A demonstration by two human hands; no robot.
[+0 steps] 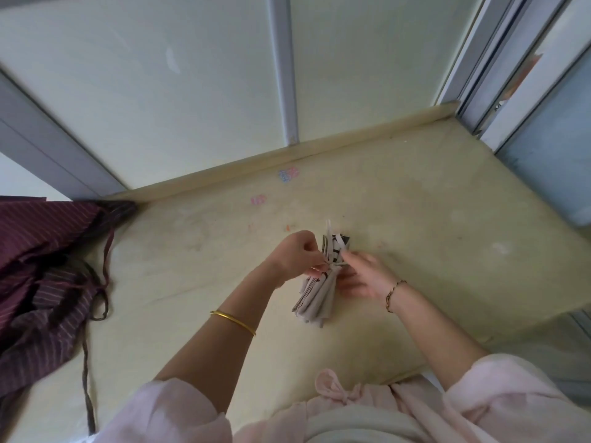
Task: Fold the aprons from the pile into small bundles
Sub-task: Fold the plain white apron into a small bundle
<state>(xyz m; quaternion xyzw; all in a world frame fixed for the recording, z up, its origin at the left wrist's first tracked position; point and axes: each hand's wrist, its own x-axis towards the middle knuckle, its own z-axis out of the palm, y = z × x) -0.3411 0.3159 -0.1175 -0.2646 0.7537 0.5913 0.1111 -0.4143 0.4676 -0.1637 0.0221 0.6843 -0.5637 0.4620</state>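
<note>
A beige apron folded into a narrow bundle point(316, 298) lies on the yellowish table point(415, 219), cinched at its middle by a pale strap. My left hand point(297, 254) is at the bundle's left side and pinches the strap at the waist. My right hand point(364, 276), blurred, is at the bundle's right side with its fingers against the cloth and the strap. A pile of dark maroon striped aprons point(41, 270) lies at the table's left edge, with thin ties trailing off it.
A raised lip point(287, 155) runs along the table's far edge against pale wall panels. Small pink and blue marks point(287, 174) sit on the surface near the back. A window frame point(527, 91) stands at the right. The table's right corner drops off near my right forearm.
</note>
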